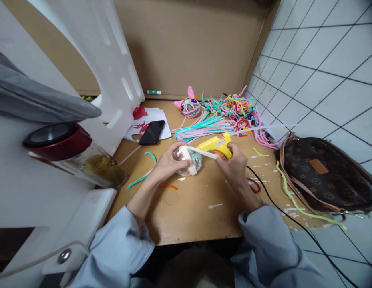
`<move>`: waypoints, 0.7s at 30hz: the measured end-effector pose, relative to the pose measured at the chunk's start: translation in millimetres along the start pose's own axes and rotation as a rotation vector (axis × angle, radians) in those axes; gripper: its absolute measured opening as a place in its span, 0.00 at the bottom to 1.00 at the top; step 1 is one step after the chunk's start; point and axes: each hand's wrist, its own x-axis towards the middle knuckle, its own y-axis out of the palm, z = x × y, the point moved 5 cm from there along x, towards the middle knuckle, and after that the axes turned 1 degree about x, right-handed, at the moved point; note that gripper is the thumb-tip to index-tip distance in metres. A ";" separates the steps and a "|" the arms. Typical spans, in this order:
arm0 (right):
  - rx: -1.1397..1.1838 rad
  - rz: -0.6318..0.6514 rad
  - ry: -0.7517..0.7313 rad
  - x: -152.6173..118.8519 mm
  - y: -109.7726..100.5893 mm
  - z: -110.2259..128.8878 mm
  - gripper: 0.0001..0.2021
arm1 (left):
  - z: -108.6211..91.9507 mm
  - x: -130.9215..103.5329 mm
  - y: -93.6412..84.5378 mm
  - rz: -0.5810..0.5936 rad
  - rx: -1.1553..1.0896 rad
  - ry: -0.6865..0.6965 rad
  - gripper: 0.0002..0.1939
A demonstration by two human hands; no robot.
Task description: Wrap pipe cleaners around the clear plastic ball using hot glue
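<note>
"Gripping what, that left hand (pixel 169 161)?"

"The ball (pixel 193 159). Fingers curl round it from its 9 o'clock side, and the thumb presses on the pale band (pixel 184 153) wrapping it."

"So where is the ball?"

"In the middle of the view, over the table (pixel 188 218). Whether it touches the top, I can't tell. Teal fuzz (pixel 198 161) shows on its 3 o'clock side."

"And the right hand (pixel 234 162)?"

"Pinching the end of a white strip (pixel 203 153), which runs from the ball towards 3 o'clock. The hands are apart, with the strip between them."

"What's that yellow thing?"

"A glue gun (pixel 214 144), at 2 o'clock from the ball, just beyond the right hand. I can't tell whether the fingers touch it."

"What else lies around the ball?"

"At 12 o'clock, a pink-eared ball (pixel 191 108). At 1, a bundle of pink and teal stems (pixel 200 128), with a colourful tangle (pixel 240 107) beyond, towards 2. The phone (pixel 152 132) rests on paper (pixel 162 116) between 10 and 11."

"Farther out?"

"A red-lidded bottle (pixel 98 165) at 9, tilted in this view, and a brown bag (pixel 332 176) at 3. A black cord (pixel 270 196) trails away towards 4."
</note>
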 end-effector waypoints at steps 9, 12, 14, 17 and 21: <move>0.085 0.070 0.138 0.9 7.3 -9.7 0.19 | -6.0 -1.9 0.9 -0.001 -0.007 -0.003 0.34; 0.094 0.090 0.160 0.7 7.0 -9.4 0.21 | -5.7 -1.1 1.0 0.005 0.003 0.014 0.34; 0.099 0.088 0.162 0.5 6.3 -8.0 0.21 | -4.4 -0.6 0.8 0.007 0.007 0.018 0.34; 0.095 0.070 0.156 0.8 5.5 -5.4 0.20 | -2.4 -0.7 0.4 0.003 0.008 0.009 0.35; 0.068 0.014 0.170 2.6 1.6 -4.7 0.20 | -2.7 -1.7 0.4 -0.001 0.007 0.006 0.36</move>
